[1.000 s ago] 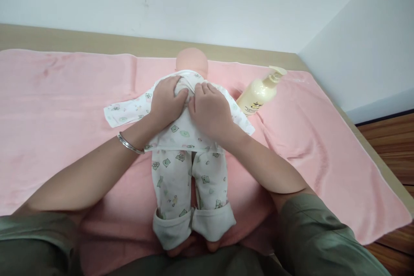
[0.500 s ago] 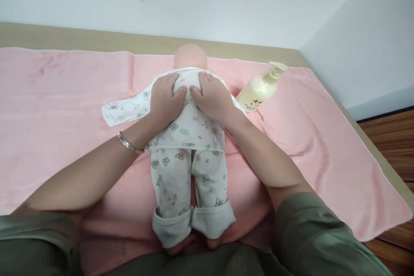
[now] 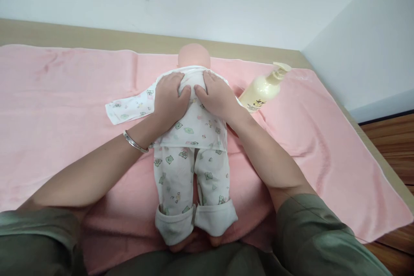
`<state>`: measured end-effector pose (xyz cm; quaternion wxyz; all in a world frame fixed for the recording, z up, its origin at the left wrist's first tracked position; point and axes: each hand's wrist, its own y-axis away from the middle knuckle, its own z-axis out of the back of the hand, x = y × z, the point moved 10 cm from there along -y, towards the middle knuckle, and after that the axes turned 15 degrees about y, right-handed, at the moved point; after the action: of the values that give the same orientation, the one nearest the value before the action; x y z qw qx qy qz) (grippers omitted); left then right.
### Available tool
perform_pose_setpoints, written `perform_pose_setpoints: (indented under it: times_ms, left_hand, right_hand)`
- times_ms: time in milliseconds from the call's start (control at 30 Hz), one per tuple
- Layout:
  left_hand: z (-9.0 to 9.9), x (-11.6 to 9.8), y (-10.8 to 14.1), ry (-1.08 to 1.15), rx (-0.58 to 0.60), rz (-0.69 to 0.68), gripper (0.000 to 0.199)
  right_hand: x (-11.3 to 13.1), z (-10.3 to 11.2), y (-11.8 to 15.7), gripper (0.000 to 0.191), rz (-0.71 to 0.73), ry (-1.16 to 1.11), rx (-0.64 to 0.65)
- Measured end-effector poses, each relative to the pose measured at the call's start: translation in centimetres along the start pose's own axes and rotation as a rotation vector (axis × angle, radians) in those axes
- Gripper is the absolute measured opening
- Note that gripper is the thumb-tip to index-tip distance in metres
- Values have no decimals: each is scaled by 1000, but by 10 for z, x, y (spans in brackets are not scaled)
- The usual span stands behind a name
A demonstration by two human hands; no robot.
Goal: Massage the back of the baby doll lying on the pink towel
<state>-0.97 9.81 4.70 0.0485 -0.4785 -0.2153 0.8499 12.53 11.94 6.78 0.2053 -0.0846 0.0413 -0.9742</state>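
A baby doll (image 3: 194, 55) lies face down, its bald head toward the wall and its feet toward me. It wears a white printed shirt (image 3: 202, 131) and matching trousers (image 3: 177, 177) with the cuffs rolled up. My left hand (image 3: 171, 97) rests flat on the left of the doll's upper back, fingers stretched toward the shoulder. On the right of the back lies my right hand (image 3: 218, 95), also flat, with its thumb close to the left thumb. Neither hand grips anything. The shirt's left sleeve (image 3: 129, 108) stretches out flat to the side; the other is mostly hidden behind my right wrist.
A cream pump bottle (image 3: 263, 90) leans or lies tilted to the right of the doll. Under everything spreads a pink blanket (image 3: 64, 108) on a wooden table (image 3: 97, 36). A white wall (image 3: 210, 4) rises behind, and another stands at the right.
The whole view has shifted slightly, so everything appears a little further right. Both hands stay on the doll's upper back with no clear movement against it.
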Motion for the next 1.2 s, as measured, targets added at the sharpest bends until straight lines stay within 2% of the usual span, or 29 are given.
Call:
perform_pose_setpoints:
  times_ms: [333, 500, 633, 733, 800, 933, 1033, 1200]
  left_hand:
    - [-2, -11, 4, -24, 45, -94, 50]
    - [-1, -8, 1, -11, 31, -20, 53]
    - [-1, -4, -3, -38, 12, 19, 57]
    - [-2, -1, -4, -30, 6, 5, 58]
    - [-2, 0, -3, -15, 11, -8, 55]
    - [1, -8, 4, -5, 12, -89, 42]
    - [0, -16, 7, -30, 11, -148, 38]
    - [-1, -7, 6, -49, -16, -57, 52]
  right_hand:
    - [-5, 2, -2, 46, 18, -29, -20]
    - [-3, 2, -1, 33, 5, -30, 28]
    - [10, 6, 12, 36, -40, 89, -14]
    - [30, 11, 27, 43, 8, 168, -79]
    - [37, 11, 32, 43, 32, 166, -71]
    - [18, 6, 20, 41, -57, 32, 40]
    - [3, 5, 5, 44, -93, 3, 27]
    - [7, 3, 7, 47, -73, 75, -3]
